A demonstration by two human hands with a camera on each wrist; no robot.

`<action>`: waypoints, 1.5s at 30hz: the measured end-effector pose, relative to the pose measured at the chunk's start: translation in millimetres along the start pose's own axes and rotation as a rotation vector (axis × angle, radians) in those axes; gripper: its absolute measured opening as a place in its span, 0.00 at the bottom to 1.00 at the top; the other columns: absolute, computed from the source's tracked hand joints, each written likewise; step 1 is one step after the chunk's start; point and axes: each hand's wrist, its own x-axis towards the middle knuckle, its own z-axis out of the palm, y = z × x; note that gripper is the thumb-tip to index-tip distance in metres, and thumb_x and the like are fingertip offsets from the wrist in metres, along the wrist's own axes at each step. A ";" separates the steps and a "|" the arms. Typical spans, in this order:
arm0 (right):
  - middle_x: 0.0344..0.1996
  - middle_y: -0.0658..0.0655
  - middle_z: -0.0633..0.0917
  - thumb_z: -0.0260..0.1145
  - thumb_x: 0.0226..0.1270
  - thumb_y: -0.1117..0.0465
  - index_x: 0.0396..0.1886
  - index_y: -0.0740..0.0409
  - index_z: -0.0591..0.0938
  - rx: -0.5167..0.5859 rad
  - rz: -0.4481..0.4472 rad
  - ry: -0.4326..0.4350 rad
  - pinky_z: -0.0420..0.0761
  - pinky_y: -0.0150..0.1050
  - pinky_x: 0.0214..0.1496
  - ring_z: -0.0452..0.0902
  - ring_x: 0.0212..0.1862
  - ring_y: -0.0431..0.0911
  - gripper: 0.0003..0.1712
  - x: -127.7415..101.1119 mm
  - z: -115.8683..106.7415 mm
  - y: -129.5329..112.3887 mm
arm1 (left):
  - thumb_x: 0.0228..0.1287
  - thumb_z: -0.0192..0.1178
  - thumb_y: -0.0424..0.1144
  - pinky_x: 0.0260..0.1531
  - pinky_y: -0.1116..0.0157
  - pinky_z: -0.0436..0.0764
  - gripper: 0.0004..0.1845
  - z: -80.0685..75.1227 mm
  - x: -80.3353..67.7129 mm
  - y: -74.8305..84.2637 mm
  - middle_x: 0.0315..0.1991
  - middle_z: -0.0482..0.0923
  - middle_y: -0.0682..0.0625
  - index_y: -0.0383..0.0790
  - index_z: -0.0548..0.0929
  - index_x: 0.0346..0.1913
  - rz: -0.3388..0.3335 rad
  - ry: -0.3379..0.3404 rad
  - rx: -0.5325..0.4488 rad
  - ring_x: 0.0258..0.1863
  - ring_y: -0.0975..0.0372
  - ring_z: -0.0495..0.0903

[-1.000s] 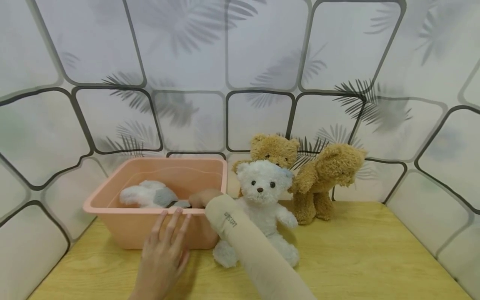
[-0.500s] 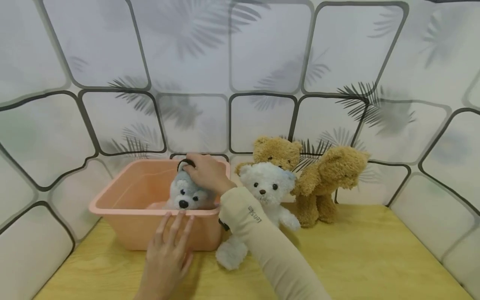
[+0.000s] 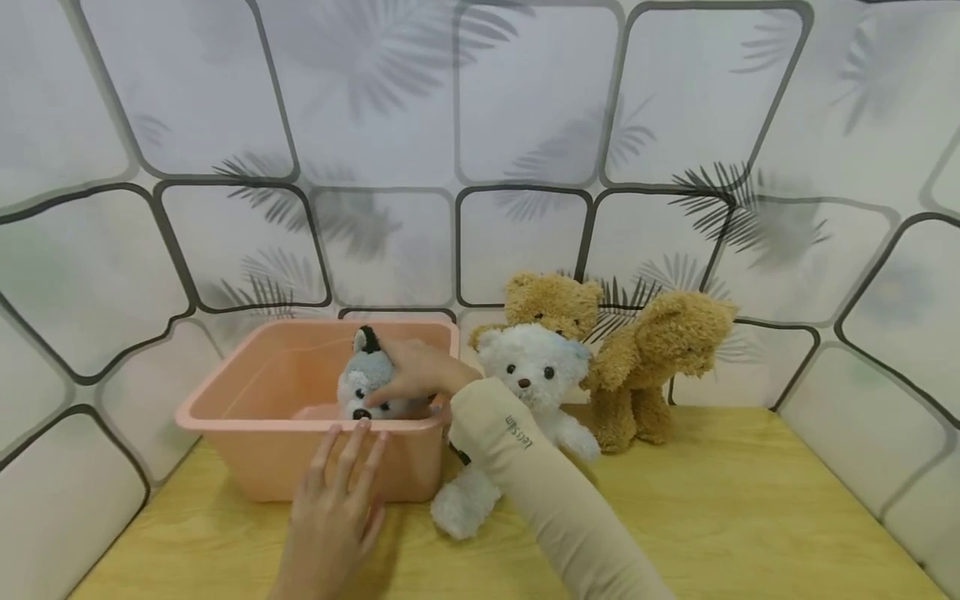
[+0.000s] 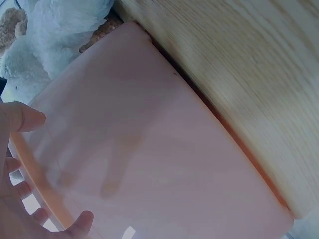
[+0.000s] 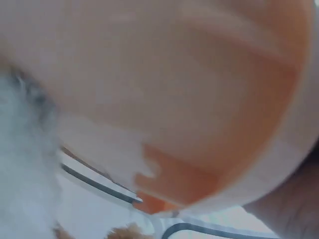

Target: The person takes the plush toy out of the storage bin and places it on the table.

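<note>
The small grey-and-white plush husky toy (image 3: pixel 369 385) sits inside the pink rectangular plastic tub (image 3: pixel 225 414), left of centre in the head view, its head rising just above the near rim. It looks light, soft and squashy, with fluffy pile that gives under pressure; nothing about it seems fragile or slippery. The head or the body just under it is probably the best place to hold, since the stuffing there fills the hand.

The right hand (image 3: pixel 415 372), reaching in from a beige sleeve (image 3: pixel 540 483), lies over the toy's head and face with its fingers curled down around it. The left hand (image 3: pixel 333 508), at the lower centre, rests flat on the tub's near wall, fingers straight and slightly spread, fingertips at the rim, holding nothing.
</note>
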 end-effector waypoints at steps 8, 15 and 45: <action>0.71 0.61 0.73 0.73 0.65 0.51 0.79 0.57 0.61 0.312 0.110 0.331 0.74 0.50 0.67 0.71 0.69 0.55 0.48 -24.5 3.4 8.4 | 0.69 0.40 0.45 0.32 0.38 0.81 0.30 5.0 1.0 3.8 0.70 0.68 0.37 0.35 0.74 0.68 0.024 0.020 -0.020 0.64 0.35 0.67; 0.73 0.62 0.68 0.73 0.65 0.50 0.78 0.57 0.63 0.685 0.236 0.530 0.70 0.57 0.69 0.65 0.72 0.58 0.47 -45.3 2.6 14.9 | 0.73 0.38 0.46 0.35 0.38 0.81 0.29 6.2 2.4 5.9 0.70 0.68 0.36 0.36 0.74 0.69 0.010 0.030 -0.029 0.64 0.35 0.67; 0.73 0.58 0.65 0.67 0.72 0.57 0.80 0.52 0.55 1.278 0.150 0.720 0.61 0.54 0.74 0.61 0.73 0.55 0.44 -93.1 14.0 28.1 | 0.72 0.41 0.45 0.39 0.36 0.79 0.29 0.8 2.2 1.6 0.71 0.67 0.36 0.36 0.74 0.69 -0.018 0.024 -0.027 0.65 0.35 0.66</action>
